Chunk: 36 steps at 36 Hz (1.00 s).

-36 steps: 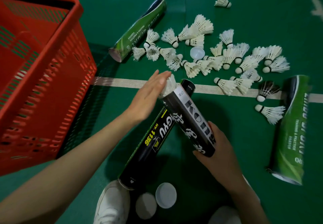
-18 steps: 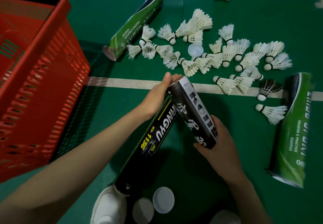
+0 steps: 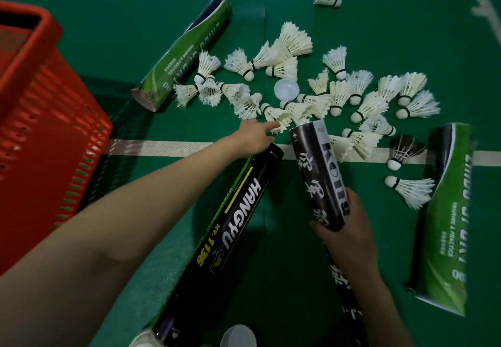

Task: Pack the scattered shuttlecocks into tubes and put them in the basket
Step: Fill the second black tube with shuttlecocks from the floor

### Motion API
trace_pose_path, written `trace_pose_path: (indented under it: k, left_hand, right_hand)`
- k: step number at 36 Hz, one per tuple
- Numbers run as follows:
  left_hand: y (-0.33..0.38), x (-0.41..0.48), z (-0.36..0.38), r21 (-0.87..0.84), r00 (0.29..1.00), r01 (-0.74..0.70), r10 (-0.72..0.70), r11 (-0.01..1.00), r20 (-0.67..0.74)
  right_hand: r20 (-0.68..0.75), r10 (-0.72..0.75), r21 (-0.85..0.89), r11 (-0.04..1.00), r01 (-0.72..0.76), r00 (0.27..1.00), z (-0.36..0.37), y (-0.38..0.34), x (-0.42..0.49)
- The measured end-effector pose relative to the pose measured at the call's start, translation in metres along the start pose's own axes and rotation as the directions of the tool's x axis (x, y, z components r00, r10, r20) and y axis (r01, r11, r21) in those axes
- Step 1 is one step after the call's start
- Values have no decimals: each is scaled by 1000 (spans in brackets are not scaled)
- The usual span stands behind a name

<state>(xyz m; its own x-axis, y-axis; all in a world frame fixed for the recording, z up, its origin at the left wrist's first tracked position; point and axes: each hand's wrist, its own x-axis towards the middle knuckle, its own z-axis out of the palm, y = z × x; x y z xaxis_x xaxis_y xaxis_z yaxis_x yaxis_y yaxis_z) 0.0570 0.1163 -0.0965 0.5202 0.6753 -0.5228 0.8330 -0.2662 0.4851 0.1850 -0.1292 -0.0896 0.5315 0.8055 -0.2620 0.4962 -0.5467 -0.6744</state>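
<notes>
Gripping black tube [image 3: 320, 173], right hand [image 3: 349, 232]; mouth toward shuttlecocks [image 3: 296, 109], contents unclear.

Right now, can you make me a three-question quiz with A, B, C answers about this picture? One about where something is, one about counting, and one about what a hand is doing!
1. Where is the red basket compared with the shuttlecock pile?
A) to its left
B) to its right
C) on top of it

2. How many green tubes lie on the floor?
A) one
B) two
C) four

3. What is the right hand doing?
A) hanging empty
B) pinching a cap
C) gripping the raised black tube

Answers:
1 A: the basket fills the left edge of the view.
2 B: one lies near the basket, the other at the far right.
3 C: its fingers wrap round the tube's lower end.
</notes>
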Motion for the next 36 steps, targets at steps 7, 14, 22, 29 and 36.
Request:
trace_pose_path:
  k: [7, 14, 22, 29, 36]
  left_hand:
    - [5, 22, 10, 64, 995, 79, -82, 995, 54]
    - [10, 17, 5, 27, 977, 65, -58, 998, -206]
    - [7, -26, -7, -286, 803, -225, 11, 931, -595]
    - [-5, -70, -15, -762, 807, -300, -273, 573, -523]
    - [-6, -107, -20, -866, 847, -419, -228, 273, -481]
  right_hand:
    - [20, 7, -50, 999, -6, 1000, 5, 2, 3]
    - [19, 24, -54, 998, -23, 1000, 3, 0, 0]
    - [27, 13, -9, 1000, -13, 1000, 2, -3, -7]
    - [82, -34, -12, 999, 35, 996, 3, -8, -22]
    - [144, -119, 4, 993, 120, 982, 3, -17, -50]
